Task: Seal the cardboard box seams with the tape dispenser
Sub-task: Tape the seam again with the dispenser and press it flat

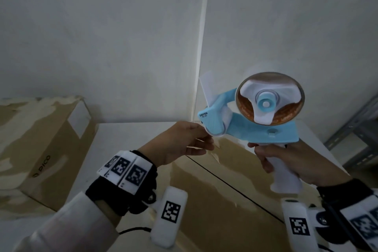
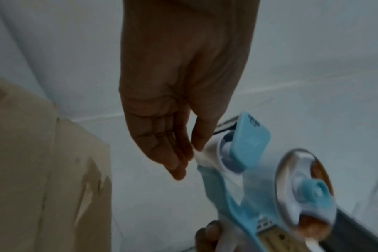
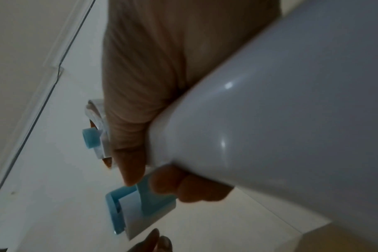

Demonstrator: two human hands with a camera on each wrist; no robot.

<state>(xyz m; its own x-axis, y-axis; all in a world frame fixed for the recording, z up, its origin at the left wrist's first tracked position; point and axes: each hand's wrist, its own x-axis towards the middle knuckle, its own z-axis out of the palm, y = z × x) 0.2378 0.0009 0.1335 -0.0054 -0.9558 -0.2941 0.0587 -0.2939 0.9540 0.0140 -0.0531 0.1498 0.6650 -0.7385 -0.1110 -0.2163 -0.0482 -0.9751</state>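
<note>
A blue and white tape dispenser (image 1: 255,129) with a clear tape roll (image 1: 270,98) is held up in the air above a cardboard box (image 1: 214,206). My right hand (image 1: 266,161) grips its white handle (image 3: 270,119), fingers wrapped round it (image 3: 153,173). My left hand (image 1: 208,139) reaches to the dispenser's front end and pinches the loose tape end there between thumb and fingers (image 2: 192,153). The box's top shows a dark centre seam (image 1: 235,188) running diagonally below both hands, with glossy patches of old tape.
A second, larger cardboard box (image 1: 41,139) stands at the left on the white table (image 1: 126,135). White walls meet in a corner straight ahead. A grey metal shelf frame (image 1: 356,129) stands at the right.
</note>
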